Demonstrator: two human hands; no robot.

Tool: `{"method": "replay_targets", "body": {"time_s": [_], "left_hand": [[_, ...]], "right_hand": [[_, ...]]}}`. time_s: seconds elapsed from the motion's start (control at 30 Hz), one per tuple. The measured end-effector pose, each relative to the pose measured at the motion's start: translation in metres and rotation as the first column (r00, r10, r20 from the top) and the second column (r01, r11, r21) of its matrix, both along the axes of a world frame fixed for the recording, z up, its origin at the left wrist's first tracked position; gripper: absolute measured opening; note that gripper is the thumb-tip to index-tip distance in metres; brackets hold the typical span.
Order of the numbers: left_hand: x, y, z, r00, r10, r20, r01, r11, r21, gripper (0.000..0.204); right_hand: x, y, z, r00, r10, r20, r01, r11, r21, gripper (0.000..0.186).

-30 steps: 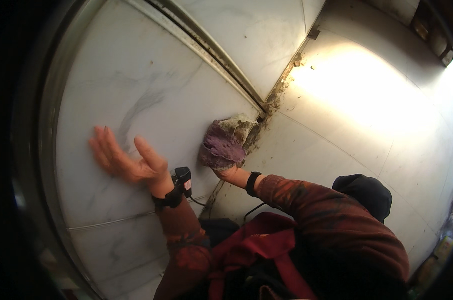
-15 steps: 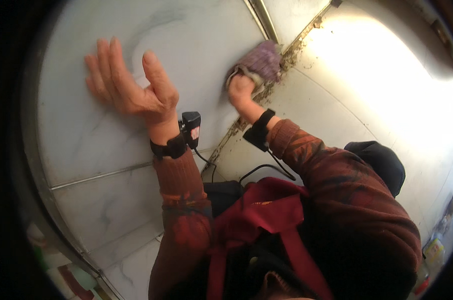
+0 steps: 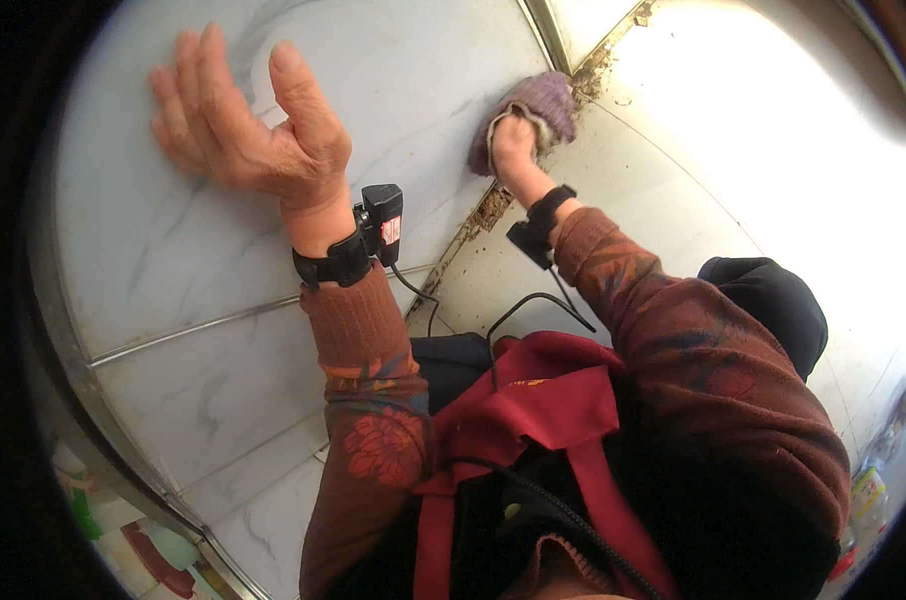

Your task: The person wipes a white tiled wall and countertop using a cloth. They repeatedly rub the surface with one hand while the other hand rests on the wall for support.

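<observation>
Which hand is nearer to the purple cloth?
Right. The right hand grips the purple cloth against the dirty seam. The left hand lies flat on the marble wall, well to the cloth's left.

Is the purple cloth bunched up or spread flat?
Bunched: the purple cloth sits wadded under the right hand against the marble wall.

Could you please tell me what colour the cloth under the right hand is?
The cloth is a dull purple, seen best in the head view.
</observation>
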State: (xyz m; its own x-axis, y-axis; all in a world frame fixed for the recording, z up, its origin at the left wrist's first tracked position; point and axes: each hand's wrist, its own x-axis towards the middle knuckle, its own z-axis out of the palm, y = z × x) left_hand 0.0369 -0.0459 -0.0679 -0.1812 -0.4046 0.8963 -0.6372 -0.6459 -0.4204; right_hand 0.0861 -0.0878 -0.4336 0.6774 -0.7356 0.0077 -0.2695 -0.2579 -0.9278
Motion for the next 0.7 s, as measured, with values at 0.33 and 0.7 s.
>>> {"method": "replay_targets", "body": {"time_s": [0.33, 0.7], "left_hand": [[0.0, -0.002, 0.005, 0.999, -0.009, 0.044, 0.011, 0.999, -0.035, 0.041], [0.0, -0.004, 0.005, 0.998, -0.056, -0.038, 0.057, 0.998, 0.041, 0.036]], "right_hand": [[-0.15, 0.096, 0.075, 0.791, 0.544, 0.281, -0.579, 0.813, 0.057, 0.029], [-0.011, -0.064, -0.038, 0.848, 0.097, -0.521, -0.507, 0.432, -0.746, 0.02]]}}
